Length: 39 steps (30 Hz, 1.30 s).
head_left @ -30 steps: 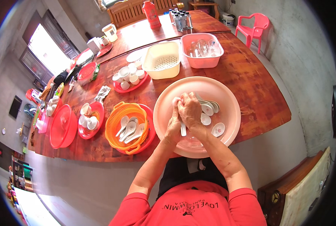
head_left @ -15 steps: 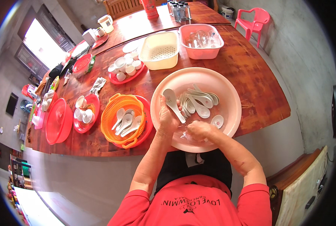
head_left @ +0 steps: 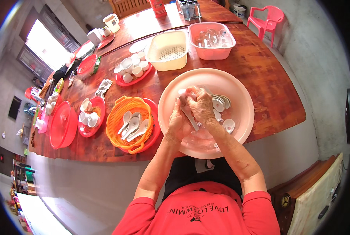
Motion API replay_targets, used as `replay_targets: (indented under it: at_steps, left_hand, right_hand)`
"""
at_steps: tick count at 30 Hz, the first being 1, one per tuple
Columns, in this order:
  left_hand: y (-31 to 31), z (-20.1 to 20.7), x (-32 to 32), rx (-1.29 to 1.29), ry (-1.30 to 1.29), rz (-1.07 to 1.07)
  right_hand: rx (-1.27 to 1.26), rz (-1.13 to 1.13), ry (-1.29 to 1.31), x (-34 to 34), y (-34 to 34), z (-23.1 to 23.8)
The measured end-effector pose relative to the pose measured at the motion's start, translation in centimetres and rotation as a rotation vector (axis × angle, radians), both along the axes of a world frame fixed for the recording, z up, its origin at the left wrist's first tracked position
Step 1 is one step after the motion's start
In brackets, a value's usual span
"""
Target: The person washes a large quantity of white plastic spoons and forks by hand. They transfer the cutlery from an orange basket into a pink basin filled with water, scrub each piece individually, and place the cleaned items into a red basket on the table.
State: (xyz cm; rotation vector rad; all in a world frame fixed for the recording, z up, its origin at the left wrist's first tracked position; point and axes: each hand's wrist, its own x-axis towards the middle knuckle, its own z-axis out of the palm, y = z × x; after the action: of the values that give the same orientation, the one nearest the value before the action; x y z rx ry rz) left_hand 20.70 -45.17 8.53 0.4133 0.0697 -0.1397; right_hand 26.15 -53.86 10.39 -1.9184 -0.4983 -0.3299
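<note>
A white ceramic soup spoon (head_left: pixel 191 118) is in my left hand (head_left: pixel 177 122), above the large pale pink basin (head_left: pixel 243 123). My right hand (head_left: pixel 202 106) is closed over the spoon's bowl end, its fingers curled there. Whether a cloth is between those fingers and the spoon, I cannot tell. Several more white spoons (head_left: pixel 220 102) lie in the basin, partly behind my right hand. One loose spoon (head_left: pixel 228 125) shows at the basin's right side. To the left, an orange colander (head_left: pixel 113 124) holds several white spoons (head_left: pixel 133 124) and sits on a red plate (head_left: pixel 156 131).
Behind the basin stand a cream tub (head_left: pixel 161 64) with a perforated bottom and a pink tub (head_left: pixel 214 54) of clear glasses. White cups rest on a red plate (head_left: pixel 126 83) and on another red plate (head_left: pixel 100 123). A red basin (head_left: pixel 61 131) stands further left.
My right hand has risen from low in the basin to the bowl end of the spoon in my left hand, and now covers it. The left hand has kept its hold.
</note>
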Motion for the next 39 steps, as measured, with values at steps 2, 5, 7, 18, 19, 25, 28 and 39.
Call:
replay_targets:
  at_steps: [2, 5, 7, 18, 19, 25, 28, 39]
  left_hand:
    - [0.1, -0.2, 0.5, 0.005, -0.027, 0.039]
    - [0.0, -0.6, 0.6, 0.097, 0.054, 0.12]
    - [0.0, -1.0, 0.4, 0.132, 0.054, 0.107]
    - [-1.0, 0.8, -0.4, 0.901, -0.015, 0.113]
    - [-1.7, 0.0, -0.2, 1.203, -0.2, 0.235]
    - [-1.6, -0.3, -0.4, 1.107, -0.229, 0.243]
    - [-2.3, 0.9, -0.8, 1.075, -0.215, 0.218]
    - [2.8, 3.1, -1.4, 1.551, -0.051, 0.843]
  right_hand:
    - [-0.024, 0.056, 0.021, -0.8, -0.2, -0.2]
    - [0.038, 0.176, 0.067, -1.8, -0.6, -0.8]
    - [-0.017, 0.247, 0.152, -2.4, -1.8, -0.6]
    - [-0.678, 0.536, 0.032, -4.9, -5.4, -5.4]
    - [-0.837, 0.485, 0.198, -4.8, -5.8, -6.1]
    - [0.248, 0.23, 0.561, -4.0, -5.9, -1.4]
    - [0.258, 0.33, 0.519, -4.4, -5.1, -2.0]
    - [-0.62, 0.436, 0.036, -5.9, -6.7, -4.1]
